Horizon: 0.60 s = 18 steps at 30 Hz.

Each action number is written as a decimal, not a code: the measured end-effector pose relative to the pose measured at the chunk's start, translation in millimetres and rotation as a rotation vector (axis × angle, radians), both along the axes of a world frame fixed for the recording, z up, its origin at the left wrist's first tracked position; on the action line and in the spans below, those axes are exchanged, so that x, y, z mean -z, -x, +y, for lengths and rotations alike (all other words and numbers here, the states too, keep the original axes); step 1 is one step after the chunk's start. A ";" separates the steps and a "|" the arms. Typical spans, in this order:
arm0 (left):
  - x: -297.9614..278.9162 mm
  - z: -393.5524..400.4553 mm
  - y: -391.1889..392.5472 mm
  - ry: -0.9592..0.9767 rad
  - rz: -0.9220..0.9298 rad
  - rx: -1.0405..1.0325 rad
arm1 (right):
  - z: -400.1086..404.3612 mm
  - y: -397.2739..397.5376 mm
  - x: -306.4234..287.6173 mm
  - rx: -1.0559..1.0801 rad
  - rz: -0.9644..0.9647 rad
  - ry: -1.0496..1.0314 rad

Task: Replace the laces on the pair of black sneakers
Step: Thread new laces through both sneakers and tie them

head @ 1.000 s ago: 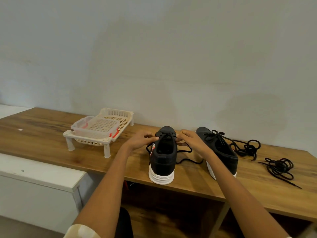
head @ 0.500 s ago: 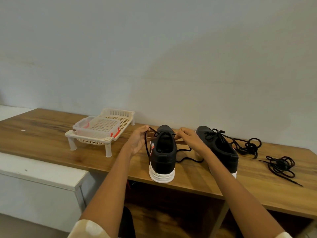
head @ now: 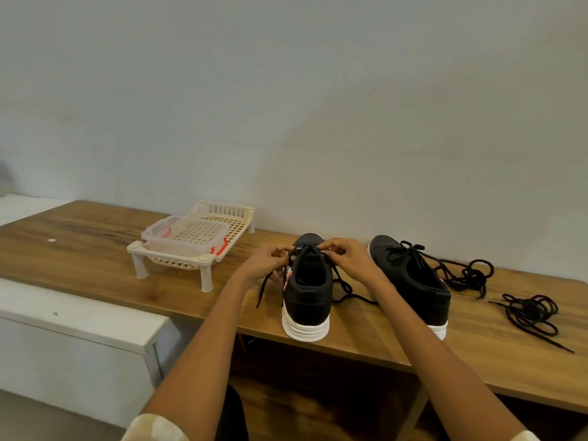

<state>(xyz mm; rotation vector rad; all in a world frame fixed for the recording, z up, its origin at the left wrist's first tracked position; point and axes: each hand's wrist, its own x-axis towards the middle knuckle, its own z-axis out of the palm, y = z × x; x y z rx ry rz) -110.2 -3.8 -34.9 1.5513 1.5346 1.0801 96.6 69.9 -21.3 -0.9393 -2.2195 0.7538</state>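
Observation:
Two black sneakers with white soles stand on the wooden table (head: 95, 249), heels toward me. My left hand (head: 265, 262) and my right hand (head: 348, 259) meet over the tongue of the left sneaker (head: 307, 294), each pinching its black lace (head: 342, 286). One lace end hangs down the shoe's left side, the other trails on the table to its right. The right sneaker (head: 413, 281) stands beside it with a lace tied in a bow. Two loose black laces lie further right: one bundle (head: 471, 275) behind and another bundle (head: 529, 315) nearer the front edge.
A cream plastic rack on legs (head: 191, 262) holds a clear lidded container (head: 184, 238) to the left of the shoes. A white ledge (head: 73, 316) runs below the table's left front edge. The wall rises right behind the table.
My left hand has moved in from the shoe's left side to the tongue, so both hands now pinch the lace close together. The view has shifted slightly.

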 end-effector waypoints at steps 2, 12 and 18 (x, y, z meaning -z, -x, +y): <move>-0.9 -1.9 -3.0 -0.049 -0.003 -0.014 | 0.7 0.8 -0.4 0.013 -0.020 -0.082; -2.9 0.8 -9.1 -0.108 -0.032 -0.046 | -1.6 2.9 -0.1 0.105 0.041 0.016; -1.0 2.8 -7.5 -0.040 -0.103 -0.022 | 5.7 -5.9 3.1 -0.015 0.145 0.157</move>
